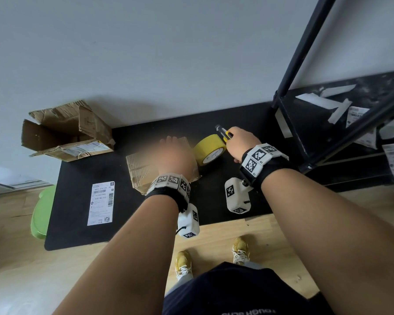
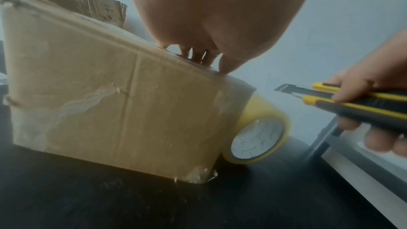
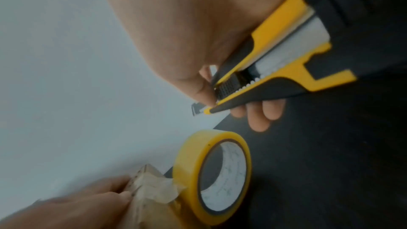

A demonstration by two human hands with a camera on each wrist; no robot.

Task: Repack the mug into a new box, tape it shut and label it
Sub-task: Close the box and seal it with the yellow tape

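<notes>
Your right hand (image 1: pixel 241 142) is wrapped around a yellow-and-black utility knife (image 2: pixel 352 100), thumb on the slider, with a short length of blade (image 2: pixel 284 88) out past the nose. The knife hovers above the black table (image 1: pixel 77 223), just beside and over the roll of yellow tape (image 1: pixel 210 150). Your left hand (image 1: pixel 175 153) lies spread on top of the closed cardboard box (image 2: pixel 110 93), fingertips (image 2: pixel 198 57) pressing its top edge without gripping. Clear tape runs over the box's corner and side. The roll stands on edge, touching the box's right side. The mug cannot be seen. A white shipping label (image 1: pixel 101 203) lies flat on the table to the box's left, apart from it. Further left, a torn, opened old box (image 1: pixel 64 130) sits at the table's corner.
</notes>
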